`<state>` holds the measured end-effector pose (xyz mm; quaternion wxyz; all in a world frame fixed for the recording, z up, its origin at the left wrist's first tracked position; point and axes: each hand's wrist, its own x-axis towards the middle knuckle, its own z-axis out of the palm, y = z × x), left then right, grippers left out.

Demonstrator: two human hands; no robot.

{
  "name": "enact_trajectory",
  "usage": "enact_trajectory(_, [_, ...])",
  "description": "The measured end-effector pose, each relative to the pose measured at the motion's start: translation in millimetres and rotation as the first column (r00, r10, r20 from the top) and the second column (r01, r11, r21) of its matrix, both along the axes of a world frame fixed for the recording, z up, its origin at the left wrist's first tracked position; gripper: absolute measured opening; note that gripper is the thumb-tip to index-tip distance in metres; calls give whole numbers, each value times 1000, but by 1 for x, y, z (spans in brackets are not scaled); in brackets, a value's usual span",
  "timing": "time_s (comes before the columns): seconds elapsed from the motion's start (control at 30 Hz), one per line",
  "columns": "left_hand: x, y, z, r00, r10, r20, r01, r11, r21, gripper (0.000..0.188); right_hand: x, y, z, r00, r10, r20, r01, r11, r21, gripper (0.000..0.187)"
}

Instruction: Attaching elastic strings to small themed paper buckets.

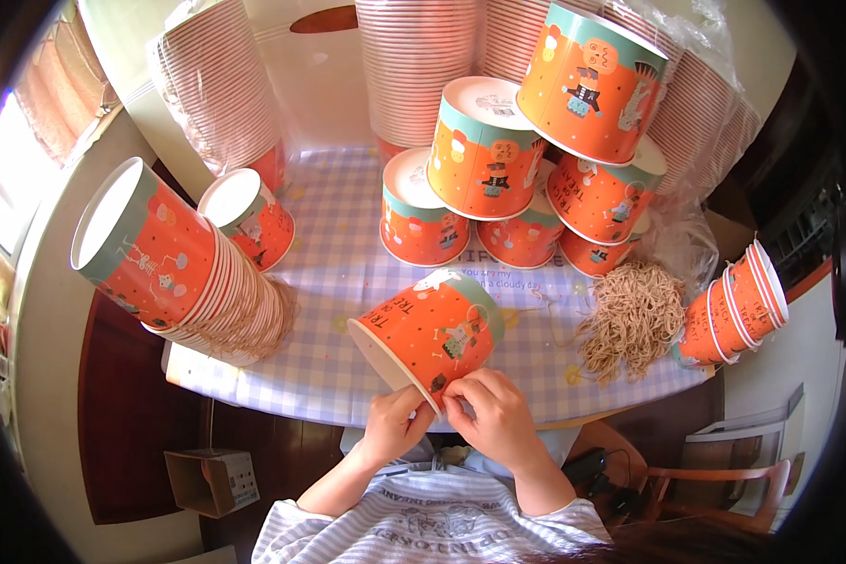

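An orange paper bucket with a green band point(414, 324) lies tilted on its side at the table's front edge, its open mouth toward me and to the left. My left hand point(397, 425) grips the lower rim, with fingertips at the mouth. Close beside it, my right hand point(492, 411) pinches the outside of the same rim, fingers closed. Whatever small thing may be between the fingertips is hidden. To the right of the bucket lies a tangled heap of tan strings point(633, 320).
Nested buckets with strings hanging from them point(183, 273) lean at the left, near a single upturned bucket point(263, 226). Upturned buckets point(489, 164) are piled at the back right. Tall wrapped stacks point(414, 66) stand behind. More nested buckets point(738, 310) lie at the right edge.
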<state>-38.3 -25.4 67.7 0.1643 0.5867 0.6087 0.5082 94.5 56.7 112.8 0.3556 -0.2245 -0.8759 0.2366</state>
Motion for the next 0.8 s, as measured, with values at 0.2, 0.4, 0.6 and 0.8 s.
enact_trajectory(0.2, [-1,1,7,999,32,38,-34,998,50,12,5,-8,-2,998,63,11,-59,976,-210,30])
enact_trajectory(0.4, [-13,5,37,972,-58,-230,81,993,91,15,5,-8,2,1000,-19,21,20,999,-38,37])
enact_trajectory(0.6, [-15,15,69,879,-201,-433,260,962,81,14,8,-14,2,981,-177,74,176,984,24,24])
enact_trajectory(0.8, [-23,37,95,764,-443,-468,440,889,-124,9,17,-14,11,986,-138,91,158,949,-272,14])
